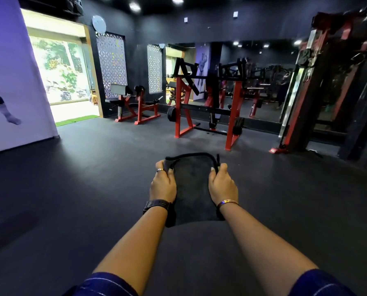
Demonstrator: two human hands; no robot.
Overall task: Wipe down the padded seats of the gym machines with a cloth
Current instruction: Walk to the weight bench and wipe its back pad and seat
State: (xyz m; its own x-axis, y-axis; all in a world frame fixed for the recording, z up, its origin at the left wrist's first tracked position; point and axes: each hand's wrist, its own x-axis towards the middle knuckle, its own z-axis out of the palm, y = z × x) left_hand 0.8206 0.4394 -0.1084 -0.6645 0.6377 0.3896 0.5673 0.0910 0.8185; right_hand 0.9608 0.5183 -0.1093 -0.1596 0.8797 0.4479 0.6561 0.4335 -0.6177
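I am gripping the dark cloth (192, 189) by its upper corners, left hand (163, 182) and right hand (222, 184) curling round it, above the black floor (93, 167); red machines (208, 110) are standing beyond.

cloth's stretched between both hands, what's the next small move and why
Probably step forward toward the red-framed machine, keeping the dark cloth as held. The left hand and right hand grip its upper corners over the floor, and no padded seat seems within reach; the machines stand farther off by the mirror.
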